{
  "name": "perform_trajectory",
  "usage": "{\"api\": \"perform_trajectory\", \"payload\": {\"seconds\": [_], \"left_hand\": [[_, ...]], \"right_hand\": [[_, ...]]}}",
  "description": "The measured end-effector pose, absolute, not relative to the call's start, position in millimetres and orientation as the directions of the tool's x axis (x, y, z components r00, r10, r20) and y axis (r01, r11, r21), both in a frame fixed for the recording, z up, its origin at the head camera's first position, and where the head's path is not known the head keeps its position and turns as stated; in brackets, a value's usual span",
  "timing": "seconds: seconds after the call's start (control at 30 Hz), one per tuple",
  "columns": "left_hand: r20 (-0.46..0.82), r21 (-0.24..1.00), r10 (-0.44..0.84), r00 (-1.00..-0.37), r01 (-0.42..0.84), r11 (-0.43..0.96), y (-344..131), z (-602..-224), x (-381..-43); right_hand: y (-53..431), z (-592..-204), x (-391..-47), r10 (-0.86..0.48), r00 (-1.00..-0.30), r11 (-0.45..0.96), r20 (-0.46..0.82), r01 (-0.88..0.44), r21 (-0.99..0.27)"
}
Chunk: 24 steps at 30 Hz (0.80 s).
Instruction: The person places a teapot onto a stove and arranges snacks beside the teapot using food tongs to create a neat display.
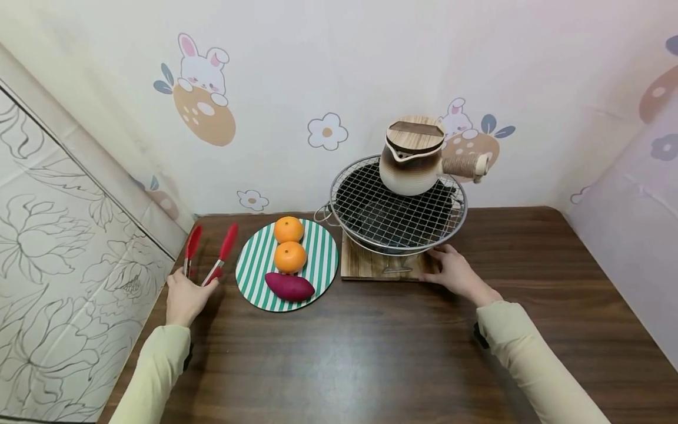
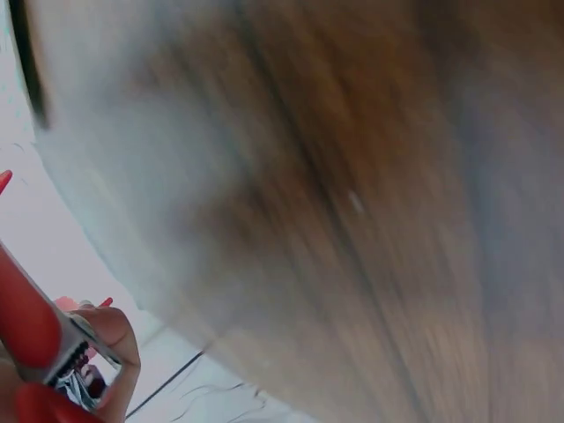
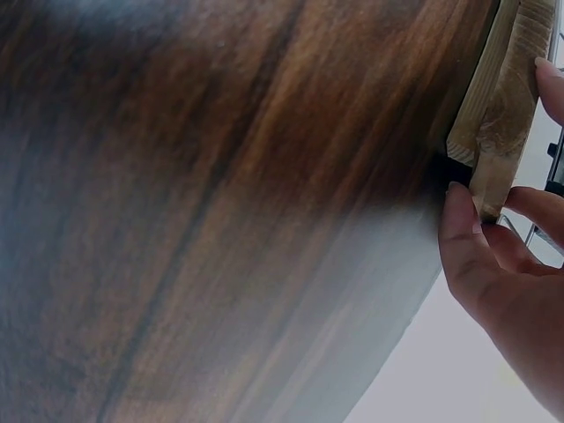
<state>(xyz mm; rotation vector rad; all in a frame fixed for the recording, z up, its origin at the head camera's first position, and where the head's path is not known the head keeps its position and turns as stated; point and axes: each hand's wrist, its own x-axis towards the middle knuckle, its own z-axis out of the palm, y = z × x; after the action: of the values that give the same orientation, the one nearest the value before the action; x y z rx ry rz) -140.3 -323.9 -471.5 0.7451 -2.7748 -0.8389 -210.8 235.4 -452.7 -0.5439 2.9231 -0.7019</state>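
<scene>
At the left of the table my left hand (image 1: 185, 297) grips a pair of tongs (image 1: 226, 244) with red tips, its two arms spread apart and pointing to the wall. Part of a red arm of the tongs (image 2: 31, 308) and some fingers (image 2: 119, 339) show in the left wrist view. On the other side, my right hand (image 1: 457, 272) holds the front right corner of a wooden base (image 1: 365, 262), thumb and fingers around its edge (image 3: 507, 132). A round grill with a wire mesh (image 1: 371, 218) stands on that base. On the mesh sits a teapot (image 1: 408, 176) with a wooden lid.
Between the tongs and the grill lies a round green-and-white striped mat (image 1: 254, 277). It bears two oranges (image 1: 290, 257) and a purple sweet potato (image 1: 288, 287). A patterned wall (image 1: 286, 88) rises behind the table (image 1: 339, 353), with a floral panel (image 1: 63, 282) on the left.
</scene>
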Motion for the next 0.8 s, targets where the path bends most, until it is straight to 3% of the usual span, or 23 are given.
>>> {"api": "perform_trajectory", "payload": {"seconds": [0.43, 0.8], "left_hand": [[0.047, 0.544, -0.349, -0.936, -0.269, 0.795, -314, -450, -105], [0.144, 0.527, -0.084, -0.986, 0.005, 0.85, -296, -451, -89]], "right_hand": [[237, -457, -212, -0.359, -0.933, 0.83, 0.003, -0.321, -0.457], [236, -457, -213, -0.356, -0.935, 0.828, -0.005, -0.313, -0.465]]}}
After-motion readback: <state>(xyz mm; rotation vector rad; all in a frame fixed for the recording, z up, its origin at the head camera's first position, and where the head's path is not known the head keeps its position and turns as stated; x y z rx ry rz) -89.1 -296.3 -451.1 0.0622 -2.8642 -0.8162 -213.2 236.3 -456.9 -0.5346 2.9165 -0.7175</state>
